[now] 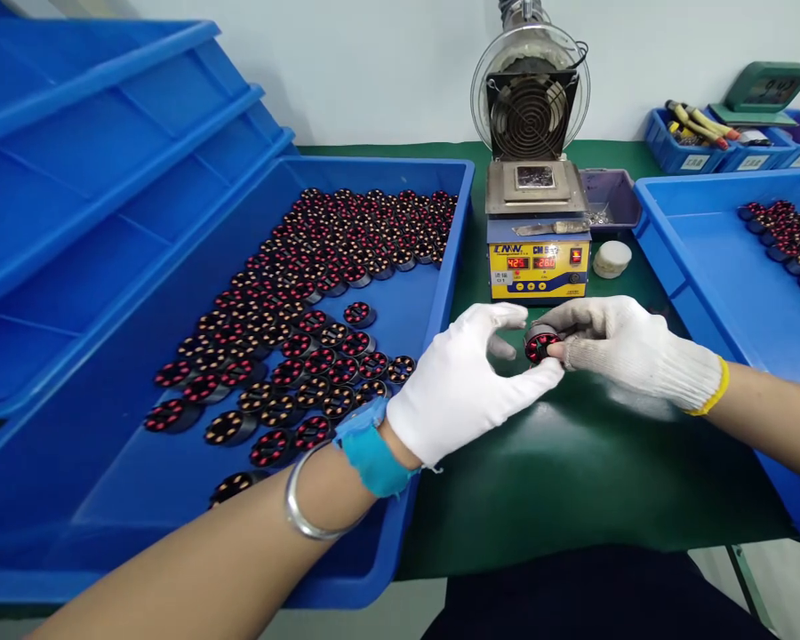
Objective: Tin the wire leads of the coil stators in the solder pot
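Inspecting remotely, I found the white-knit-gloved right hand (617, 333) pinching the round black-and-red component (540, 343) above the green tabletop (540, 462), the white-gloved left hand (460, 378) half-spread alongside, apparently empty, and judged steady rim pressure advisable.

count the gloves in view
2: a plain white glove on the left hand, and a yellow-cuffed glove on the right hand, which holds a round part. No others show.

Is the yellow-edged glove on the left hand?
No, the right hand wears the yellow-edged glove and holds a round black part.
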Demonstrator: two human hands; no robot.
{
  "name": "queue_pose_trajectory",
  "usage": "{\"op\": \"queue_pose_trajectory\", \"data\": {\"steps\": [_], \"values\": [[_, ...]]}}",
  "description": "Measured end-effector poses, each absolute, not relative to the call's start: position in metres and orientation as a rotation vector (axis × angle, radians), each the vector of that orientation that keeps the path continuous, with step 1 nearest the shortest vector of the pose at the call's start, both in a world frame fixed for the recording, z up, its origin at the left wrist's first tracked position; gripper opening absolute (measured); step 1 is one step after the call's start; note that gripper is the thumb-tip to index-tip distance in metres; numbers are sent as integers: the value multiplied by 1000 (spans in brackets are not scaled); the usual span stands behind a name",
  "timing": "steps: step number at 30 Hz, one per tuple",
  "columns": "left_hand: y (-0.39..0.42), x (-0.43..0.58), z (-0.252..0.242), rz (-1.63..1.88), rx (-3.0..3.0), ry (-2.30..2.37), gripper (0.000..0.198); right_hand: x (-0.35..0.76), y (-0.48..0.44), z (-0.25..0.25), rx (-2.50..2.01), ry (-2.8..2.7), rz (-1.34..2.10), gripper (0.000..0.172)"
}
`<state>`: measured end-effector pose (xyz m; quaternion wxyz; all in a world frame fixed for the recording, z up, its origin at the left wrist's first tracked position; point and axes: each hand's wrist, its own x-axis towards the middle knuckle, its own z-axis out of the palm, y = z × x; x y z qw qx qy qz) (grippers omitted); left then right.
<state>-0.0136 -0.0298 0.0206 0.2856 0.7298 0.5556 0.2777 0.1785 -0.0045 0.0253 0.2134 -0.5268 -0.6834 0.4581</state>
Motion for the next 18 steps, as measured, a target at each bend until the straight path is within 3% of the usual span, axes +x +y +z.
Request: {"op": "queue_pose_trajectory", "data": {"steps": [3,9,18], "values": [[-34,-16,22,683,2139,1492,34,177,-5,28,-1528,-1851,1270,26],[-31,-17,25,681,1876,1569,48,174,-6,33,-1556,-1784,1271,26],[-23,-30,39,609,1499,1221,24,178,-2,26,-1516,-1784,1318,25]]}}
